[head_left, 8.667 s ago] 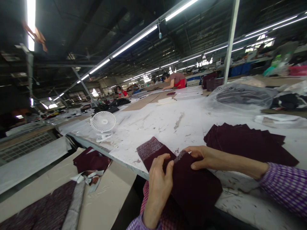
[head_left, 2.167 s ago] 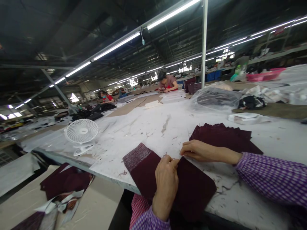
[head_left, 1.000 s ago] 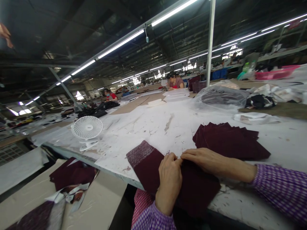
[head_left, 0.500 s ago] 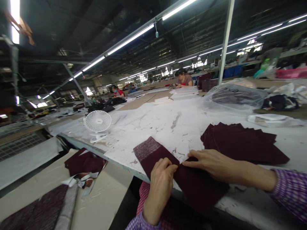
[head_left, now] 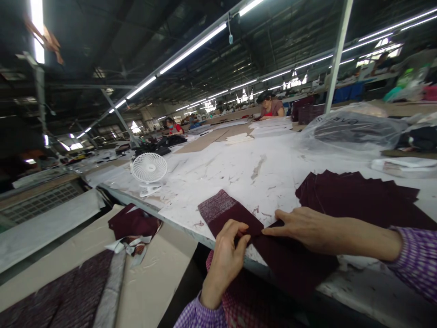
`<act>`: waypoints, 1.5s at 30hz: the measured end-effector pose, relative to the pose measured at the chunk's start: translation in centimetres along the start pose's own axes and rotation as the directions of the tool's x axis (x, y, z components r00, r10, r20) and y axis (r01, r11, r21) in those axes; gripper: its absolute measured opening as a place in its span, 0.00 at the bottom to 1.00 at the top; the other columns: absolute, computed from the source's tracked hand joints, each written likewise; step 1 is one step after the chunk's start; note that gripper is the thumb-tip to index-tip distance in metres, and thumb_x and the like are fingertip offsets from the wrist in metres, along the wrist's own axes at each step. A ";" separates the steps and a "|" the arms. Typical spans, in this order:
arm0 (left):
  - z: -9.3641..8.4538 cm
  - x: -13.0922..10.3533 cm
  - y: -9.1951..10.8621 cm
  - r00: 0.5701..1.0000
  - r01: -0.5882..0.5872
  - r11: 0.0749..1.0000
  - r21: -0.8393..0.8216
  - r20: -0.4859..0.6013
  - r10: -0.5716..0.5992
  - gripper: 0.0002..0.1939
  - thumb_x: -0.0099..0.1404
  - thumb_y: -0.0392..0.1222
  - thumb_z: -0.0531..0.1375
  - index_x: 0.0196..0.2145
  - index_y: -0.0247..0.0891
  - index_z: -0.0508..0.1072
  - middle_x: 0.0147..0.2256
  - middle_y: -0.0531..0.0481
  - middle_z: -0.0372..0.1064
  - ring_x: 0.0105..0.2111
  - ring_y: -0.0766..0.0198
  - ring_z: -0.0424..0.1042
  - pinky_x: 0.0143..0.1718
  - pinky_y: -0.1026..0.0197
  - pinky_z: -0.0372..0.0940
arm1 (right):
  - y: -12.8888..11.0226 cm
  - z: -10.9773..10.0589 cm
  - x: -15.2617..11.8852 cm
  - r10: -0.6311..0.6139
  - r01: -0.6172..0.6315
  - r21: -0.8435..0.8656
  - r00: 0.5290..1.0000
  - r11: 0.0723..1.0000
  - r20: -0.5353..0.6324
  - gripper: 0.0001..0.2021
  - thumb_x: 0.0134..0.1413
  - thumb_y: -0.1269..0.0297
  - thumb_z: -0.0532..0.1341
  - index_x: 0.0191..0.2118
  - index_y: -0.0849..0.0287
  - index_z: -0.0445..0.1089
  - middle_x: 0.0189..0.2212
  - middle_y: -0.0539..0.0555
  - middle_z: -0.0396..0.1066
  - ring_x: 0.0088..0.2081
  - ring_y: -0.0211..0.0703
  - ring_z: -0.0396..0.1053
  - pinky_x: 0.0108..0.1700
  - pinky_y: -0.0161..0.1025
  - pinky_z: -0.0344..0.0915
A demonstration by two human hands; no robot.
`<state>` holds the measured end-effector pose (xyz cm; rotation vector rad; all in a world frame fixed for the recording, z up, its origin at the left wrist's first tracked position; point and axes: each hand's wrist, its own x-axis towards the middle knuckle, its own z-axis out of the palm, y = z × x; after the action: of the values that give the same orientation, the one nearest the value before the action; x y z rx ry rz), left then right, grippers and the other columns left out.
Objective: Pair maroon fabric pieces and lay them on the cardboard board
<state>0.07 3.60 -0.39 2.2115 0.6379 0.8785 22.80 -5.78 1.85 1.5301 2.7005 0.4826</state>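
Note:
A long maroon cloth piece (head_left: 280,259) with a speckled pale end lies across the near table edge, part of it hanging over. My left hand (head_left: 229,248) is at its middle, thumb and forefinger curled close to the cloth; whether they pinch it is too small to tell. My right hand (head_left: 303,228) lies over the cloth to the right, its thumb and forefinger on a raised fold. Just beyond my right forearm, a fanned stack of maroon pieces (head_left: 355,196) rests on the white table.
A small white fan (head_left: 149,168) stands at the left table edge. Clear plastic bags (head_left: 355,130) lie at the back right. Lower left, a beige surface (head_left: 153,273) holds maroon cloth and scraps. Two people work at tables farther back.
The view has shifted, so the scene sits farther right. My left thumb and forefinger have spread slightly and drawn back from the right fingertips. My right hand keeps its place on the fold.

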 end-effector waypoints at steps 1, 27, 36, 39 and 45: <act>0.0 0.0 0.0 1.000 -0.004 1.000 0.020 0.003 0.004 0.09 0.62 0.30 0.55 0.39 0.37 0.70 0.35 0.50 0.65 0.36 0.64 0.66 0.39 0.62 0.63 | 0.0 -0.1 0.1 -0.004 0.004 0.012 1.000 1.000 -0.004 0.35 0.46 0.81 0.51 0.61 0.47 0.57 0.39 0.58 0.67 0.29 0.39 0.63 0.29 0.36 0.55; -2.4 -1.8 -3.4 0.967 -0.209 0.962 0.174 0.183 0.177 0.17 0.60 0.48 0.62 0.47 0.46 0.73 0.51 0.46 0.68 0.53 0.54 0.63 0.54 0.48 0.61 | -0.2 -2.0 1.9 0.238 -0.284 0.302 0.955 0.910 0.178 0.16 0.54 0.66 0.60 0.50 0.54 0.68 0.37 0.56 0.69 0.39 0.46 0.66 0.42 0.41 0.61; -3.9 -1.3 -3.9 0.974 -0.066 0.996 -0.067 0.211 0.079 0.09 0.61 0.43 0.61 0.40 0.46 0.78 0.48 0.48 0.71 0.52 0.57 0.66 0.54 0.52 0.61 | 7.2 -5.8 -3.6 0.406 -0.528 0.611 0.848 0.590 0.341 0.12 0.55 0.58 0.55 0.39 0.57 0.70 0.36 0.56 0.71 0.37 0.49 0.69 0.38 0.41 0.65; -3.5 -1.2 -3.4 0.992 -0.008 0.991 -0.136 0.120 0.024 0.07 0.62 0.40 0.59 0.35 0.43 0.79 0.43 0.47 0.74 0.49 0.58 0.69 0.52 0.55 0.62 | 11.3 -5.0 -6.7 0.658 -0.699 0.396 0.707 0.596 0.257 0.18 0.48 0.60 0.59 0.46 0.57 0.70 0.41 0.62 0.71 0.42 0.61 0.69 0.44 0.55 0.64; -2.7 -0.2 -2.6 0.955 0.219 0.921 -0.323 -0.122 -0.269 0.12 0.61 0.42 0.56 0.36 0.35 0.77 0.38 0.45 0.75 0.40 0.58 0.72 0.44 0.59 0.64 | 8.5 -4.2 -3.4 0.547 -0.514 0.261 0.834 0.817 -0.069 0.17 0.58 0.57 0.53 0.50 0.54 0.68 0.49 0.60 0.69 0.47 0.57 0.67 0.48 0.54 0.63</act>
<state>-2.55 6.33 -0.87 1.7518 0.7803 0.9625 31.14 -5.68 7.62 2.4287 2.4532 0.2814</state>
